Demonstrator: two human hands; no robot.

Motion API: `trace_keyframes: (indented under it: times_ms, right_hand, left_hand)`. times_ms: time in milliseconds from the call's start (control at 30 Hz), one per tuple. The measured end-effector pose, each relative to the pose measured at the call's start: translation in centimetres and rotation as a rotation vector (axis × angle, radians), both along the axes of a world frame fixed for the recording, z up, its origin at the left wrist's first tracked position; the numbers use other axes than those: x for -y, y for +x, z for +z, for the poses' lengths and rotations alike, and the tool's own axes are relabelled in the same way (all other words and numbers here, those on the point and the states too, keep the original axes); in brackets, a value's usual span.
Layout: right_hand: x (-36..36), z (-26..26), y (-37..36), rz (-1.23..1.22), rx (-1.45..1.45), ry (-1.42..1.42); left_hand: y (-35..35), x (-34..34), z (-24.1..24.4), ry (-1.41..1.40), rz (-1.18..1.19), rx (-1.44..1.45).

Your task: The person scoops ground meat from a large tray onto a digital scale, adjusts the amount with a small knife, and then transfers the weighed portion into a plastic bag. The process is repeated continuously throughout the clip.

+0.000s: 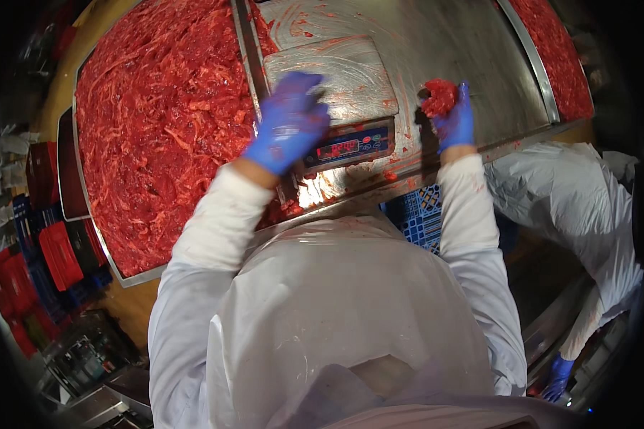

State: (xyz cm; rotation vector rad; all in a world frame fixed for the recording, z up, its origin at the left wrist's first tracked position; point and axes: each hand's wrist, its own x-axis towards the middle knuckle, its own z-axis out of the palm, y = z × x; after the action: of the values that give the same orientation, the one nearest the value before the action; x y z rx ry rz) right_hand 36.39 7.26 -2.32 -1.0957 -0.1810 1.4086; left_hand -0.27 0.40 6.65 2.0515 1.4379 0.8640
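In a blue glove, my left hand point(290, 123) is blurred over the lower left corner of a bench scale's steel platform point(335, 78); whether it holds anything is unclear. The scale's lit display point(339, 150) faces me, just right of that hand. My right hand point(454, 118), also blue-gloved, grips a lump of raw red meat point(439, 97) above the steel table point(480, 69), to the right of the scale. A large heap of raw meat strips point(166, 134) fills a metal-rimmed tub on the left.
Another tub of red meat point(558, 59) stands at the far right. A co-worker in a white apron point(563, 187) is beside me, with a blue-gloved hand point(558, 378) low at the right. A blue plastic crate point(418, 220) sits below the table edge. Red crates point(60, 254) stand at left.
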Motion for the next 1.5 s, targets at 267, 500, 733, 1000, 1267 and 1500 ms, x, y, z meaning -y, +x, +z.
trace_keyframes:
  times_ms: [267,500,733,1000,1267,1500]
  right_hand:
    - [7.5,2.9,-6.0,0.263,0.642,0.4]
    - [16.5,-0.3,-6.6,0.858,1.559,0.512]
    - [16.9,1.1,-6.9,0.836,1.396,0.403]
    - [17.4,0.1,-6.7,0.821,1.474,0.427]
    - [17.5,0.5,-7.0,0.85,1.486,0.363]
    - [17.9,0.2,-6.0,0.741,1.38,0.342]
  left_hand:
    - [-14.4,9.3,-10.6,-0.373,0.23,-0.486]
    - [-5.3,-0.4,6.2,-0.107,-0.144,-0.221]
    - [-7.4,-2.3,-1.4,-0.237,0.172,-0.188]
    - [-10.3,15.1,-7.2,-0.904,-0.389,-0.244]
    - [-4.0,0.8,6.6,-0.926,-0.497,0.62]
    - [-11.0,3.8,-2.1,-0.981,-0.071,-0.036]
